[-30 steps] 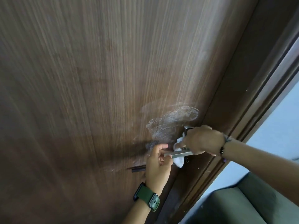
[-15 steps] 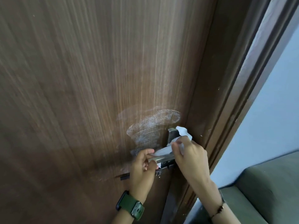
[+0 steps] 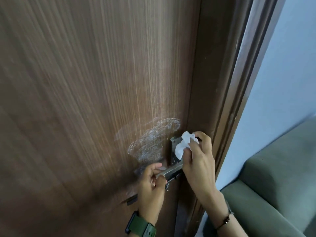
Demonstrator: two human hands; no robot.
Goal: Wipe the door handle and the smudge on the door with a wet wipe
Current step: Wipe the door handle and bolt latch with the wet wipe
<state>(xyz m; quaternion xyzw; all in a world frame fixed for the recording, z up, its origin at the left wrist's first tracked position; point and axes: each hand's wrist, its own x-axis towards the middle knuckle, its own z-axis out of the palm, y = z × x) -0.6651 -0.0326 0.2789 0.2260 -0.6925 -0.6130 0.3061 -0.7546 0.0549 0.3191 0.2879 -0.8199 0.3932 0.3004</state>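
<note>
Head view is showing the handle step in hand: the right hand is pinching a crumpled white wet wipe between thumb and fingers and pressing it against the upright metal backplate of the door handle, near the right edge of the brown door. The left hand is gripping the free end of the lever, fingers curled round it, apparently steadying it. A green watch is sitting on that wrist. Just left of the backplate and above the lever, the whitish smudge is lying on the door face, seemingly not yet wiped away. By my judgement the next move is calling for carrying the wipe leftward onto the smudge and rubbing across it with firm pressure, once the plate and lever are finished.
</note>
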